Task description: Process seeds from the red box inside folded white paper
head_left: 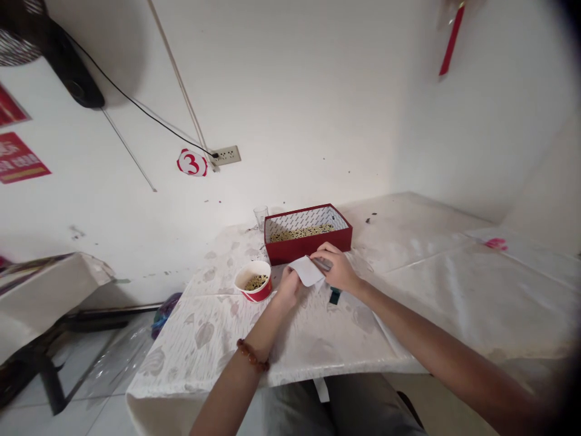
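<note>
A small white sheet of paper [307,271], slightly bent, is held up just in front of the red box. My left hand [290,287], with a brown bead bracelet on the wrist, is closed on its left side. At the paper's right edge, my right hand [338,267] has its fingers curled and closed; a greyish edge shows beneath them, too small to name. A dark green piece [334,296] lies below that hand. Behind stands the open red box [308,247], holding small pale and dark bits. A red-and-white paper bowl [258,294] with similar bits sits left of my left hand.
A clear glass [261,217] stands at the box's back left corner, near the wall. The patterned tablecloth [204,363] hangs over the table's front edge. A wall socket [227,155] with a plugged black cable is above. Another table [40,290] stands to the left.
</note>
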{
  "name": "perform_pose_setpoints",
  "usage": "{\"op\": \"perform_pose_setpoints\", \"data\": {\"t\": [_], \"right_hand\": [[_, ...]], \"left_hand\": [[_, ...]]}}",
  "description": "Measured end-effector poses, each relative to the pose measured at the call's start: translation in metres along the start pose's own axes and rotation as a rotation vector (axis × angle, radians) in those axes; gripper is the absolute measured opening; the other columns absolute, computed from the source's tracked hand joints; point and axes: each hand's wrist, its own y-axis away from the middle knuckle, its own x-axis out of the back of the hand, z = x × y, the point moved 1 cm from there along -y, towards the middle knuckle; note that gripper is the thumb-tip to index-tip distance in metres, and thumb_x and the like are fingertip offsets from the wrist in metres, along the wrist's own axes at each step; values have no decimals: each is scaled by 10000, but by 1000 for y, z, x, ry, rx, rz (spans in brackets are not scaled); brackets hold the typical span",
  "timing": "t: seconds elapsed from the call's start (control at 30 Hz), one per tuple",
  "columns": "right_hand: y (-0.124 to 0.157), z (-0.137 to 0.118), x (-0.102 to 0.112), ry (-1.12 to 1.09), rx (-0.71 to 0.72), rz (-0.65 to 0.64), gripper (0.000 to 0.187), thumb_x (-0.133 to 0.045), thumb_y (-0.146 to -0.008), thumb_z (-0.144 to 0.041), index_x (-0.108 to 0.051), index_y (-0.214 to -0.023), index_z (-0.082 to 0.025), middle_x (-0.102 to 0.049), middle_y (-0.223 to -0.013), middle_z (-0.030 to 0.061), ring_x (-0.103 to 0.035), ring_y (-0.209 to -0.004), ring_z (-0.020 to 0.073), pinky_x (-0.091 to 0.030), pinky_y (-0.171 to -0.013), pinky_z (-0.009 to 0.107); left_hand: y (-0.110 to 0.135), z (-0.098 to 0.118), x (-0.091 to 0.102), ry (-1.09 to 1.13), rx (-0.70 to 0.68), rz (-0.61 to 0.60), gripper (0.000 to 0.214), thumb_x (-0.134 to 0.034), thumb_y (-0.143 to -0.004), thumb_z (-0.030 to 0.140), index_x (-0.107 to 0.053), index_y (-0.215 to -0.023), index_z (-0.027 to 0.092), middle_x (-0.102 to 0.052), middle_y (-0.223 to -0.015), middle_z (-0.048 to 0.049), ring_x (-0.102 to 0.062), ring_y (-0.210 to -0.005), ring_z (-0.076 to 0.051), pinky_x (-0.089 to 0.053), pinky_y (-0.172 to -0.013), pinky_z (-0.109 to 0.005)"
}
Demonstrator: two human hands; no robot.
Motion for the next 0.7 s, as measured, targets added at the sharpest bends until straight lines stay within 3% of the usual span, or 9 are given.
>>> {"op": "perform_pose_setpoints", "data": {"t": [0.13, 0.33, 0.5, 0.7], "right_hand": [[0, -2, 2, -23, -7, -15, 220, -744, -896, -192, -778, -1096, -279, -660, -1000, 64, -653, -856, 218, -563, -734, 359], [-1, -6, 3, -44, 1, -11, 178, -702, -926, -192, -756, -1077, -271, -658, -1018, 72, -664, -880, 224, -561, -733, 364], [0, -6, 2, -55, 10, -6, 179, -693, -937, -205, -739, -1095, -276, -646, -1019, 67, -662, -886, 227, -558, -745, 368], [1, -4, 4, -90, 33, -43, 320, -715, -873, -143, -733, -1163, -277, -633, -1056, 69, -655, -896, 219, -559, -752, 350]], "left_hand": [[3, 2, -3, -63, -15, -77, 372, -911, -554, 212, -754, -885, 150, -762, -863, -65, -670, -737, -183, -509, -691, -291], [2, 3, -2, 21, -7, -44, 313, -873, -539, 142, -750, -826, 165, -775, -855, -72, -675, -739, -184, -526, -703, -292], [1, 5, -2, 12, 11, -125, 262, -837, -566, 133, -773, -820, 153, -790, -832, -89, -698, -763, -215, -544, -706, -306], [4, 5, -3, 19, -4, -137, 283, -841, -568, 136, -792, -847, 135, -811, -886, -106, -727, -821, -230, -560, -731, -310]]}}
